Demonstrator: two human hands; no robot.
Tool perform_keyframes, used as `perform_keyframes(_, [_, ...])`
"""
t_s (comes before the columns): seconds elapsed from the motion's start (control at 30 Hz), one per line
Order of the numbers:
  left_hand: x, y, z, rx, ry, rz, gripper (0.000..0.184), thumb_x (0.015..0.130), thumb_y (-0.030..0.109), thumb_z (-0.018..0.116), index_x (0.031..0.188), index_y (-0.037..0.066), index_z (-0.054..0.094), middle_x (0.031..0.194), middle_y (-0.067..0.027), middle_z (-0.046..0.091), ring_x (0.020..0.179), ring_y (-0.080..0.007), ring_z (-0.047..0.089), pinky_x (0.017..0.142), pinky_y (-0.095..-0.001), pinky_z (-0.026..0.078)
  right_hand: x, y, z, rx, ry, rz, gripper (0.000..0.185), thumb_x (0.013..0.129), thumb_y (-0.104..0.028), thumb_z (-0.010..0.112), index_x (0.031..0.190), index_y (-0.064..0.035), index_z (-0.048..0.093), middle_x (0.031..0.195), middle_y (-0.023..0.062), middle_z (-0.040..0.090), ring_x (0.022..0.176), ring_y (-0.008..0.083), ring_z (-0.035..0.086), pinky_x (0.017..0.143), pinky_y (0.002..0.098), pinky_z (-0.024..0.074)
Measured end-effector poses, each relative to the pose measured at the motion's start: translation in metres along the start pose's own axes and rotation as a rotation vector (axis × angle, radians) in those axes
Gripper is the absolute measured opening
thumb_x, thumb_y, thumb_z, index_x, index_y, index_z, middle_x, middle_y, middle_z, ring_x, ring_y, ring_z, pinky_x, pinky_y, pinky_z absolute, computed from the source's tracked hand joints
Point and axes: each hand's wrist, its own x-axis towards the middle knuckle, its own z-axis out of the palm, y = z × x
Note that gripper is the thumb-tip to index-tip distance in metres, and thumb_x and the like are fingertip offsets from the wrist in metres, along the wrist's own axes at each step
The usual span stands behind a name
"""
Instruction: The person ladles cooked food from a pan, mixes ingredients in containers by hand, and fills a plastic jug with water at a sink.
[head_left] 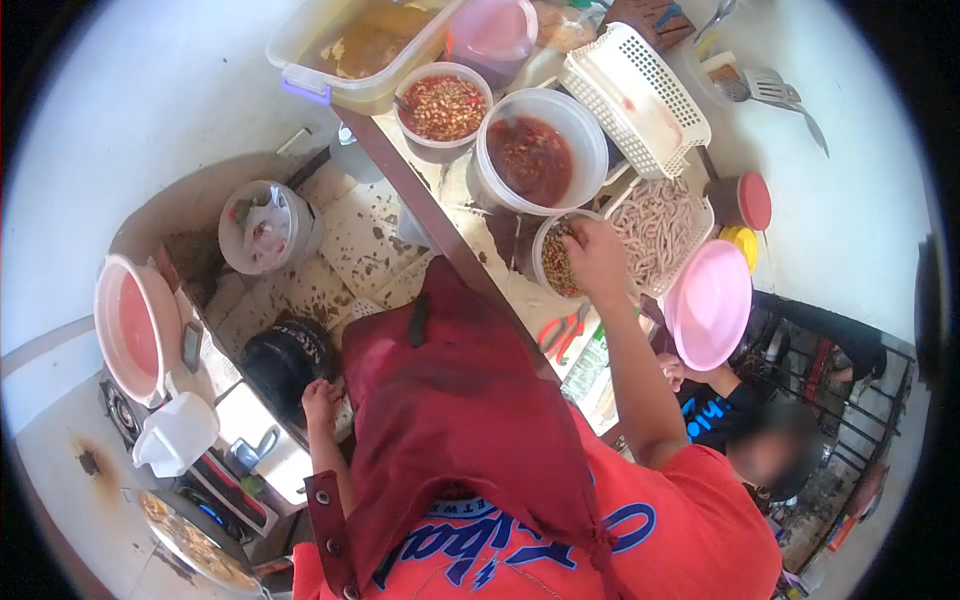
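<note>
My right hand (597, 258) reaches down over a small round tub (545, 262) of chopped green and red bits. Its fingers are bunched at the contents, and whatever they pinch is hidden. Right beside it, a white basket (707, 225) holds many pale, finger-like strips (655, 225). Behind the tub stands a larger clear bucket (590, 130) with dark red sauce. My left hand (322, 402) hangs low at my left side, fingers loosely apart and holding nothing visible. It is close to a black rounded object (285, 365).
Red-handled pliers (562, 332) lie at the counter's near edge. A tub of red, seedy sauce (443, 105), a large lidded-style container (365, 40) and a perforated basket (635, 95) crowd the back. Another person (715, 420) is at the right, near a pink basin (710, 305).
</note>
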Motion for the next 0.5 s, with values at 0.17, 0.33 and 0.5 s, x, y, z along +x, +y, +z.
perform_keyframes(0.17, [-0.003, 0.004, 0.001, 0.002, 0.017, 0.013, 0.023, 0.088, 0.015, 0.051, 0.109, 0.006, 0.048, 0.082, -0.0053, 0.055, 0.069, -0.0164, 0.058, 0.057, -0.0291, 0.049, 0.006, -0.029, 0.006, -0.056, -0.005, 0.003, 0.022, 0.074, -0.02, 0.064, 0.089, -0.0041, 0.062, 0.091, 0.0164, 0.058, 0.083, 0.0343, 0.057, 0.072, 0.0432, 0.0458])
perform_keyframes(0.33, [-0.018, -0.003, -0.001, 0.009, 0.082, 0.019, 0.023, 0.088, 0.015, 0.051, 0.108, 0.005, 0.048, 0.082, -0.0048, 0.055, 0.069, -0.0155, 0.058, 0.056, -0.0291, 0.048, 0.008, -0.012, -0.003, 0.084, 0.028, -0.083, 0.02, 0.074, -0.017, 0.063, 0.084, -0.0006, 0.057, 0.084, 0.0184, 0.057, 0.08, 0.0365, 0.056, 0.069, 0.0442, 0.0443])
perform_keyframes(0.5, [-0.02, -0.036, -0.007, -0.002, 0.075, -0.052, 0.02, 0.087, 0.016, 0.05, 0.105, 0.006, 0.05, 0.081, -0.0045, 0.054, 0.067, -0.0164, 0.057, 0.055, -0.029, 0.048, -0.003, 0.005, -0.034, 0.047, -0.084, 0.148, 0.019, 0.071, -0.014, 0.061, 0.081, 0.0007, 0.054, 0.078, 0.0206, 0.057, 0.077, 0.0365, 0.057, 0.067, 0.0445, 0.0441])
